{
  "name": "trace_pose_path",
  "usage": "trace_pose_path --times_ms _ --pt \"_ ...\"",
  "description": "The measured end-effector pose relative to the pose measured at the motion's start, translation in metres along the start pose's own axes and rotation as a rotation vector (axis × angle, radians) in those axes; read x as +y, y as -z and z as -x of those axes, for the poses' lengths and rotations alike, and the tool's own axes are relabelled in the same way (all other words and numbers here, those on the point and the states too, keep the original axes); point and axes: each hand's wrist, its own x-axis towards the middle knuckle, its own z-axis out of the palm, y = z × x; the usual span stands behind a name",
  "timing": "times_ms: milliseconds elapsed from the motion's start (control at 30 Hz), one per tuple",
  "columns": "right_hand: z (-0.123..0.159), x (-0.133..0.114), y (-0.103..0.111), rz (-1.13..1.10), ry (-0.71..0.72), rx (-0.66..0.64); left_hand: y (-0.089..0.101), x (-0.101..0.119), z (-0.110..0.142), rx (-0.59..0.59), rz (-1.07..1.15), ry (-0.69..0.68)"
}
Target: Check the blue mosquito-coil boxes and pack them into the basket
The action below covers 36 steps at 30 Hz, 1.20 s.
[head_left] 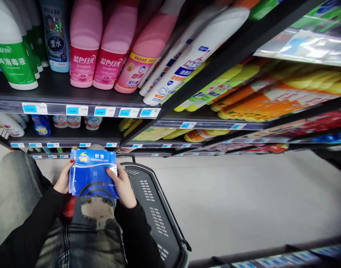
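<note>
Gripping from both sides, your left hand (pixel 64 176) and right hand (pixel 125 187) hold the blue boxes (pixel 95 171), at least two stacked, above your lap at eight o'clock in view; your right thumb lies on the top face. Out from the boxes, one dark basket (pixel 159 208) sits close at four o'clock, and pale floor (pixel 228 186) stretches toward three. Up at twelve, a black shelf (pixel 51 87): three pink bottles (pixel 109 48) in front, five whole price tags (pixel 72 111) along its edge, one light-blue bottle (pixel 57 41) at eleven. Orange bottles (pixel 265 104) crowd two o'clock, too blurred to count.
</note>
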Motion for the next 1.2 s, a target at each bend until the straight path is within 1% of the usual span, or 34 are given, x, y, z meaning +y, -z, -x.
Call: trace_pose_path --times_ms 33,100,167,233,300,367,400,433,500,600,667,733,767,833,900,967,1000,1100,1200 --pt "0.001 -0.003 0.003 -0.048 -0.04 0.013 0.0 0.001 0.0 0.037 -0.021 -0.017" --pt "0.001 -0.009 0.015 -0.134 -0.105 0.045 0.0 0.005 0.001 0.065 -0.048 -0.031" --pt "-0.002 -0.014 0.034 -0.198 -0.14 0.09 0.002 0.008 0.003 0.077 -0.051 -0.053" --pt "-0.006 -0.016 0.058 -0.231 -0.126 0.168 0.004 0.012 0.004 0.099 -0.029 -0.078" --pt "-0.011 -0.014 0.081 -0.252 -0.082 0.27 0.006 0.016 0.005 0.105 0.013 -0.083" --pt "-0.015 -0.008 0.096 -0.266 -0.044 0.363 0.007 0.019 0.006 0.085 0.041 -0.069" --pt "-0.016 -0.005 0.098 -0.267 -0.035 0.393 0.006 0.02 0.007 0.068 0.044 -0.061" --pt "-0.016 -0.001 0.098 -0.263 -0.034 0.401 0.006 0.021 0.008 0.052 0.042 -0.056" --pt "-0.013 0.006 0.088 -0.246 -0.053 0.353 0.004 0.02 0.01 0.026 0.032 -0.043" --pt "-0.006 0.013 0.059 -0.231 -0.1 0.196 0.0 0.016 0.012 -0.003 0.016 -0.025" --pt "-0.001 0.017 0.037 -0.203 -0.085 0.115 -0.002 0.011 0.012 -0.015 0.006 -0.012" --pt "0.001 0.021 0.018 -0.163 -0.044 0.074 -0.003 0.005 0.01 -0.004 -0.014 0.0" --pt "0.001 0.024 0.01 -0.159 -0.027 0.06 -0.004 0.003 0.008 0.017 -0.035 -0.017" --pt "0.0 0.026 -0.001 -0.2 -0.001 0.006 -0.004 0.0 0.005 0.069 -0.099 -0.13" --pt "0.0 0.025 -0.006 -0.261 0.007 -0.098 -0.003 -0.001 0.001 0.095 -0.164 -0.254" --pt "0.0 0.02 -0.005 -0.28 -0.023 -0.197 -0.001 -0.002 -0.001 0.087 -0.216 -0.277" --pt "0.0 0.016 -0.004 -0.274 -0.057 -0.22 0.0 -0.002 -0.003 0.088 -0.244 -0.268" --pt "0.0 0.007 -0.001 -0.273 -0.164 -0.195 0.004 -0.002 -0.006 0.104 -0.327 -0.292" --pt "0.001 0.007 -0.002 -0.296 -0.154 -0.12 0.006 -0.003 -0.009 0.1 -0.355 -0.301"
